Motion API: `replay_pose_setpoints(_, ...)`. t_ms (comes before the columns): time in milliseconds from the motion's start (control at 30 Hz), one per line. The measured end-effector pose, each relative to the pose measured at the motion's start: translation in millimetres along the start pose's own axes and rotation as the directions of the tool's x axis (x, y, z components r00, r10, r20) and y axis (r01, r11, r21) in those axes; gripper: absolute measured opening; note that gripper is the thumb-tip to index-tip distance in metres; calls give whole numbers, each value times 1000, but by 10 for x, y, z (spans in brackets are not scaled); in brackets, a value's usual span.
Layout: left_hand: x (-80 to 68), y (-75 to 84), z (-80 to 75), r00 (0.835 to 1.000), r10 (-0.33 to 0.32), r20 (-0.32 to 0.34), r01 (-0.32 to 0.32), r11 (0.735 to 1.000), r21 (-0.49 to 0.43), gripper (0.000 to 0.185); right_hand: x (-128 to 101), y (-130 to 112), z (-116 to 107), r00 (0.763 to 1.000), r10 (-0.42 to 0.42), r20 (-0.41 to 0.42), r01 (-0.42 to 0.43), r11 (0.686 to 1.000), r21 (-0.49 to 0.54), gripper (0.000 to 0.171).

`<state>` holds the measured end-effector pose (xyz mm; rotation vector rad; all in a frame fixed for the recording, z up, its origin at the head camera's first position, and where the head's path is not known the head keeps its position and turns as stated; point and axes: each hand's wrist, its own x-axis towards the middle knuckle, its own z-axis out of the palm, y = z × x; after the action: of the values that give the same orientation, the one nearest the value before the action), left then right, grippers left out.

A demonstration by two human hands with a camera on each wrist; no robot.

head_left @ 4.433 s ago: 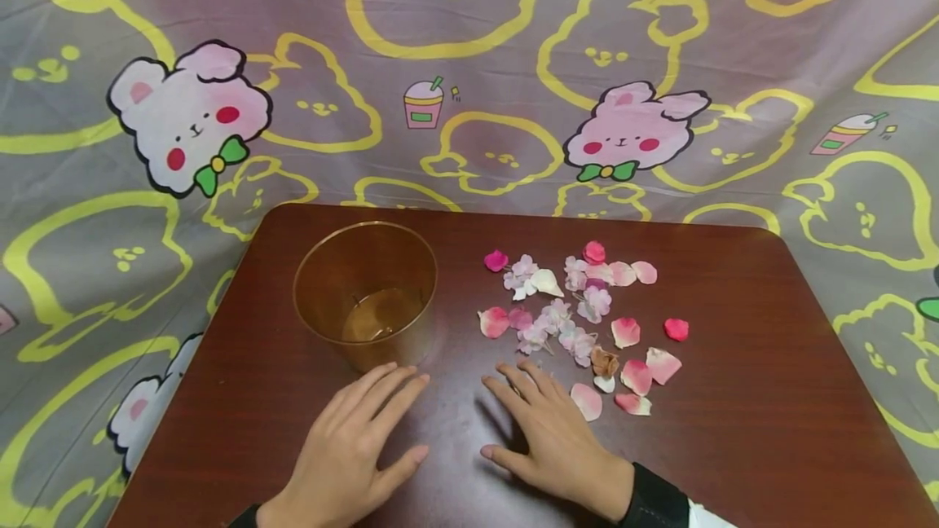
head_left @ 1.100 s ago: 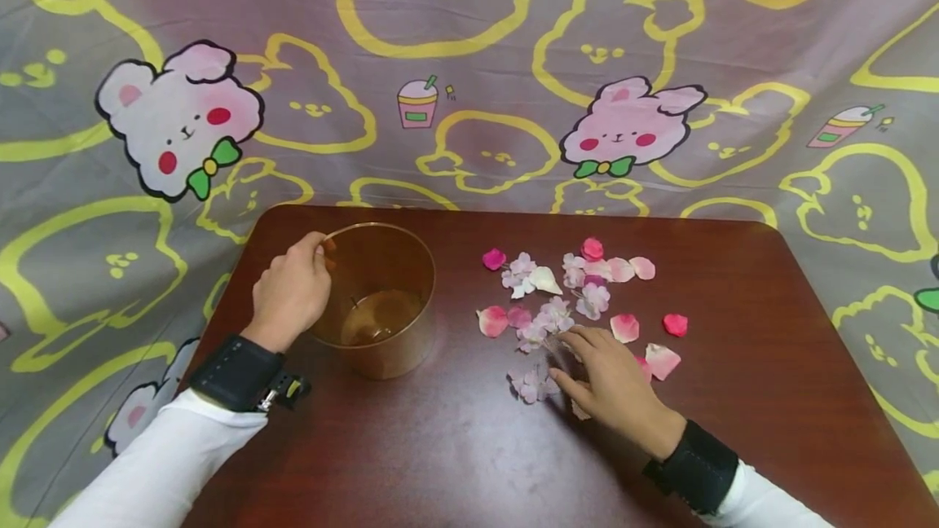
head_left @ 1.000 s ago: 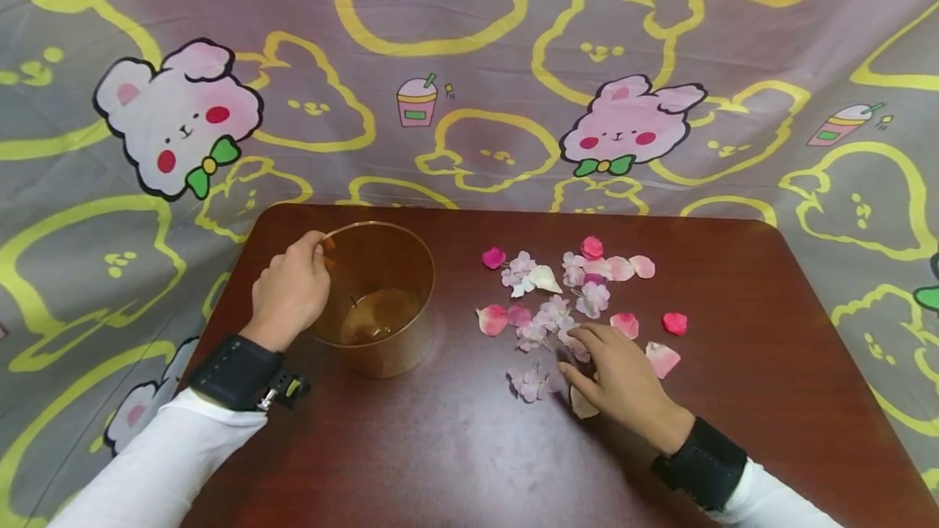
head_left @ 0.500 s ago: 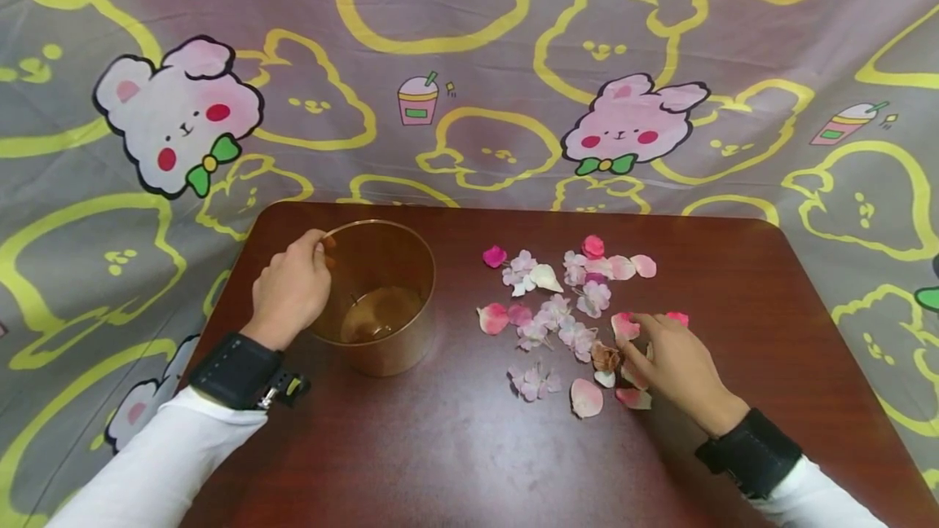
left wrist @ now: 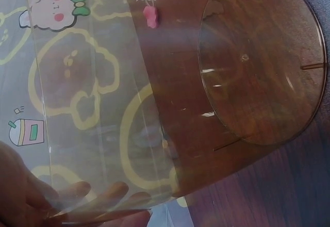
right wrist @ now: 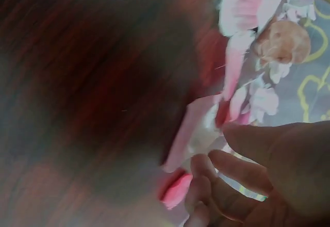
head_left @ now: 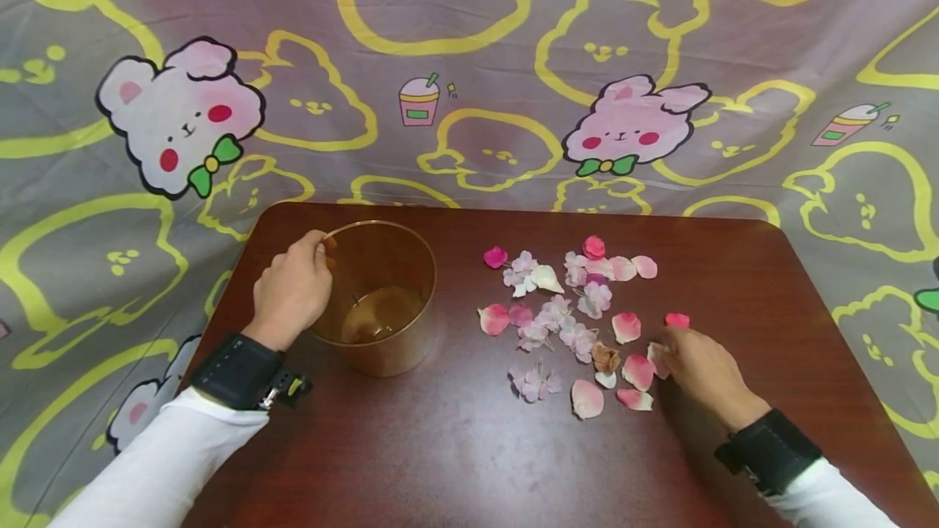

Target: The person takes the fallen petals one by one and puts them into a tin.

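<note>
In the head view my left hand (head_left: 291, 292) grips the rim of a see-through amber bucket (head_left: 396, 349) standing on the table's left side. The left wrist view looks through its clear wall (left wrist: 206, 149), with the fingers (left wrist: 111, 193) showing behind the plastic. My right hand (head_left: 707, 373) is low over the table at a pale pink petal (head_left: 656, 359), whose right part it hides. In the right wrist view a gap shows between the thumb (right wrist: 247, 139) and the bent fingers, beside that petal (right wrist: 193, 134). A red petal (head_left: 676, 320) lies just beyond the fingertips.
Pale lilac blossoms (head_left: 555, 312), more pink petals (head_left: 626, 327), a white petal (head_left: 545, 278) and a brown dried bloom (head_left: 605, 357) lie scattered on the brown table (head_left: 455, 455). A cartoon-patterned cloth (head_left: 484, 72) hangs behind the table.
The left hand went to the bucket's rim and has stayed there. The right hand set one blossom cluster nearer the front edge, then moved right to the pale pink petal.
</note>
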<state>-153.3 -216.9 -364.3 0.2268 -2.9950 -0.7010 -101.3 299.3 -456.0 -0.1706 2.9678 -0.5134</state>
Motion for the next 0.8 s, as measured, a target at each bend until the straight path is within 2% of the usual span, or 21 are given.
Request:
replay_pose_setpoints(100, -2, 1, -2, 1000, 0, -3, 0, 1000, -2, 38, -2, 45, 21, 999, 21, 41, -21, 1000, -9, 21)
replay_pose_setpoints(267, -8, 5, -13, 1000, 2, 1, -2, 1000, -3, 39, 11, 96, 38, 997, 33, 70, -33, 999, 0, 25)
replay_pose_setpoints(467, -5, -2, -19, 1000, -1, 3, 1, 1000, 1, 39, 32, 106, 33, 996, 37, 79, -36, 999, -8, 20)
replay_pose_setpoints(633, 1, -2, -13, 1000, 0, -1, 0, 1000, -4, 39, 31, 120, 5, 994, 52, 91, -51, 999, -15, 22)
replay_pose_setpoints(800, -3, -2, -9, 1000, -4, 13, 4, 1000, -3, 40, 15, 133, -33, 996, 63, 70, -61, 998, -28, 21)
